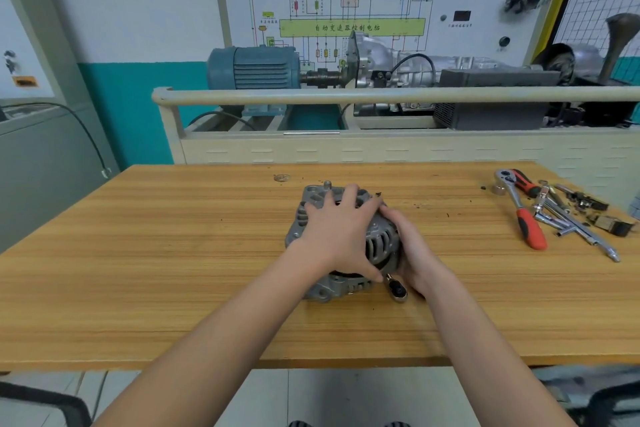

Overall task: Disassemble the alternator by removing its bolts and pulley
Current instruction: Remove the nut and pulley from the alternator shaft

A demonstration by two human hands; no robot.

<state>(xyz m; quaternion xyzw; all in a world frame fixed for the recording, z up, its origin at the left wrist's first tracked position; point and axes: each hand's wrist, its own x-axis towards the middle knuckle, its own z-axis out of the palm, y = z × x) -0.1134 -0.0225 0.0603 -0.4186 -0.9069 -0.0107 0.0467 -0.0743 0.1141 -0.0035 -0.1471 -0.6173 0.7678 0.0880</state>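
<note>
- Head view: the alternator [377, 246] lies mid-way across the wooden bench [173, 253], directly under both hands.
- The left hand [341, 229] presses flat on the housing, fingers spread and straight.
- The right hand [412, 250] curls against the right flank; a small ratchet [397, 289] projects toward the operator below it. Whether it grips the tool cannot be told.
- Bolts and pulley are hidden.
- Spare tools [540, 211] lie well apart, right.

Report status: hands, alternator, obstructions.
Left hand spread flat atop alternator. Right hand on its right side, holding small ratchet. Spare tools far right, nothing in the way.
</note>
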